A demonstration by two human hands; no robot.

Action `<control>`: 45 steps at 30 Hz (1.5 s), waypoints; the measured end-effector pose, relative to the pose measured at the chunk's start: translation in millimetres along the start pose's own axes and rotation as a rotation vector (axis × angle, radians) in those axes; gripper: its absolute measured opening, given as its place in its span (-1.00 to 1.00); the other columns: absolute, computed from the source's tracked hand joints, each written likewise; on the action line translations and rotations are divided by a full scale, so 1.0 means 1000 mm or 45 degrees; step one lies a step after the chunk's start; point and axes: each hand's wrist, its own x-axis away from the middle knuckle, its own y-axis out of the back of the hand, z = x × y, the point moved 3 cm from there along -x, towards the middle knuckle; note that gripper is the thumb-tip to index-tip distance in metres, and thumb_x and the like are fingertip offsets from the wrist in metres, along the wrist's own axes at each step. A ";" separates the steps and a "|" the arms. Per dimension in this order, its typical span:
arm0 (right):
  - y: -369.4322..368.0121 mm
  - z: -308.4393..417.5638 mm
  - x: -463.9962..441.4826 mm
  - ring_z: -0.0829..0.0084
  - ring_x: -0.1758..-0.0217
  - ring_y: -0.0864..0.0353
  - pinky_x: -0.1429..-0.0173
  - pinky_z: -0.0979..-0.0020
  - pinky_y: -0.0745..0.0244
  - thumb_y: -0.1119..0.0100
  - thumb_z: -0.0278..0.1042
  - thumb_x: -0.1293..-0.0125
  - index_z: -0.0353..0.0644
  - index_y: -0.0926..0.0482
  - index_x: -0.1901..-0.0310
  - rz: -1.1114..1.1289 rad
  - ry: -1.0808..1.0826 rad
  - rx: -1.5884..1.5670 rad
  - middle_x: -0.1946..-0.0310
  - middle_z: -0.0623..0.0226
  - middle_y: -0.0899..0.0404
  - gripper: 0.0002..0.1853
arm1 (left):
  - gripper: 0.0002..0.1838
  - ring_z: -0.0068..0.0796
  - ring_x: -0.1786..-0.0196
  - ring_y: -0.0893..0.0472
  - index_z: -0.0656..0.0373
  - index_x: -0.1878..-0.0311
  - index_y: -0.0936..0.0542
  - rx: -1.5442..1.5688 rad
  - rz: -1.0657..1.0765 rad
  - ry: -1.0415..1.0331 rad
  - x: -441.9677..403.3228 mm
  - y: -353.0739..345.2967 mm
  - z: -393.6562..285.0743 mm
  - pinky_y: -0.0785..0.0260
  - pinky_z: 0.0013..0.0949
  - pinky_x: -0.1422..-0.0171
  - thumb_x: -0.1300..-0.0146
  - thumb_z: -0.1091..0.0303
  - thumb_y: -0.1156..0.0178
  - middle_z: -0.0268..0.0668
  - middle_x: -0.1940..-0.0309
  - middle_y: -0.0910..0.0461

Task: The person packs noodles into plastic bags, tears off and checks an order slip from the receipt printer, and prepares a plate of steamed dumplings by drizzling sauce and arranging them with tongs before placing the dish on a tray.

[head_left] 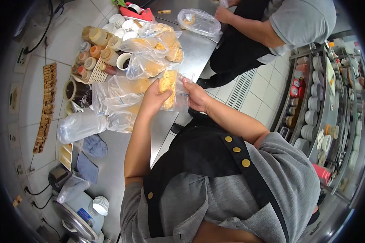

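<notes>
My left hand (152, 98) is closed around a yellow block of noodle-like strands (166, 87), thumb across its front. My right hand (197, 96) pinches the edge of a clear plastic bag (183, 101) just beside the block. Whether the block is partly inside this bag, I cannot tell. On the steel counter (158, 133) behind my hands lie bags of yellow food (150, 54) and more clear bags with yellow contents (123, 91). A bulging clear plastic bag (81, 126) sits to their left.
Sauce bottles (99, 36) in a cream basket (99, 75) and stacked white lids (117, 20) stand at the back. Blue cloths (95, 146) lie at left. A co-worker (267, 36) works beside another clear bag (198, 22). Shelves of containers (311, 101) line the right.
</notes>
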 end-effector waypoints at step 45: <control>0.162 0.288 -0.220 0.09 -0.72 0.49 -0.33 -0.64 -0.04 0.29 0.60 -0.40 0.32 0.15 -0.64 -0.046 0.246 0.415 -0.69 0.44 0.37 -0.08 | -0.63 -0.20 -0.04 -0.63 -0.12 -0.20 -0.54 -1.706 -0.561 -0.296 -0.405 -0.126 -0.046 -0.24 0.01 -0.05 -0.34 0.21 -0.09 -0.24 -0.29 -0.47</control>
